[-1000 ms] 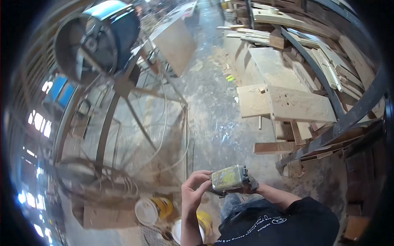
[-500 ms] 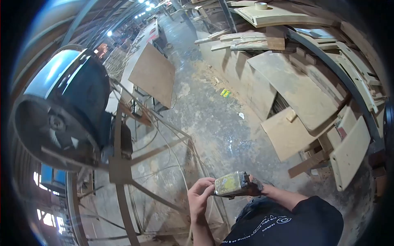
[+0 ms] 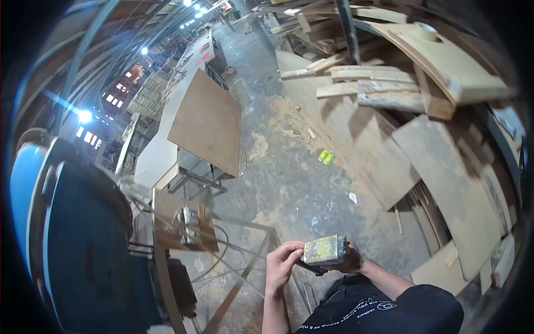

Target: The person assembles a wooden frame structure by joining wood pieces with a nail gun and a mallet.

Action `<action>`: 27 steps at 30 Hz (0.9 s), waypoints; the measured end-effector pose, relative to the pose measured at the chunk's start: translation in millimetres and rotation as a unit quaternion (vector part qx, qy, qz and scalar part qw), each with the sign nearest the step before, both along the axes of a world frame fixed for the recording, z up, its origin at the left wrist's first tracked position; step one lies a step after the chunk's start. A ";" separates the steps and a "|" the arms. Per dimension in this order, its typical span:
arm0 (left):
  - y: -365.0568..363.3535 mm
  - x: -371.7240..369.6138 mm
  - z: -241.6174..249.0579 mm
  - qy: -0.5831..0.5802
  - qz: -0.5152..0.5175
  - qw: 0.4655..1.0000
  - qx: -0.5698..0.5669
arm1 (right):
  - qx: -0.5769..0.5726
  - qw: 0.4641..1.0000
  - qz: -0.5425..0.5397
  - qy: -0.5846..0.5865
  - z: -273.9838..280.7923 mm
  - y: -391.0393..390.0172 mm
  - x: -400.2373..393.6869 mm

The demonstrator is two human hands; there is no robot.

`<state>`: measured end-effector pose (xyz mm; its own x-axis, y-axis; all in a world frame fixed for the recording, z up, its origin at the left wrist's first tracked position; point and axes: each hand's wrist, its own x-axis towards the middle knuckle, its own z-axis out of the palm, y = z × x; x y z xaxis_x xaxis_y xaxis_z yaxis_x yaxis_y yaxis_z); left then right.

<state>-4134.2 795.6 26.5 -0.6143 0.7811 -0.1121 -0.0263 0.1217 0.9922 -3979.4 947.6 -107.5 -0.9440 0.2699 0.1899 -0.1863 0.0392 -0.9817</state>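
A worn boxy tool (image 3: 324, 250) with a scuffed yellow-green top and a dark fitting at its right end is held in front of my torso. My left hand (image 3: 282, 264) is closed on its left end, thumb and fingers pressed against the edge. My right hand (image 3: 350, 261) grips the right end from below and behind. Its fingers are mostly hidden by the tool. A dark part shows under the tool between my hands. Its exact kind cannot be made out.
A large blue fan (image 3: 83, 239) stands close on my left, beside a wooden stand with a small machine (image 3: 188, 225). Ahead, a brown board (image 3: 208, 119) leans on a long table. Stacked panels (image 3: 445, 189) and planks (image 3: 384, 83) line the right. A yellow-green packet (image 3: 326, 157) lies on the floor.
My view has shifted forward, and the fan has slid lower and left in it. Both hands still hold the tool, which sits slightly farther right in the picture.
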 end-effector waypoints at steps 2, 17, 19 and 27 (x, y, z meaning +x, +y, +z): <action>41.9 -57.6 11.6 0.019 -0.018 1.000 0.009 | -0.007 1.000 0.004 -0.013 21.2 41.1 -54.3; 301.3 -562.1 -1.7 -0.042 0.005 0.998 0.054 | -0.019 0.996 0.046 -0.081 38.4 311.4 -553.7; 327.4 -638.8 5.2 -0.073 -0.025 0.996 0.039 | -0.029 0.993 0.027 -0.111 71.0 342.5 -622.6; 466.9 -906.1 17.5 -0.021 -0.006 0.999 0.046 | 0.038 0.996 0.046 -0.064 56.7 483.6 -905.9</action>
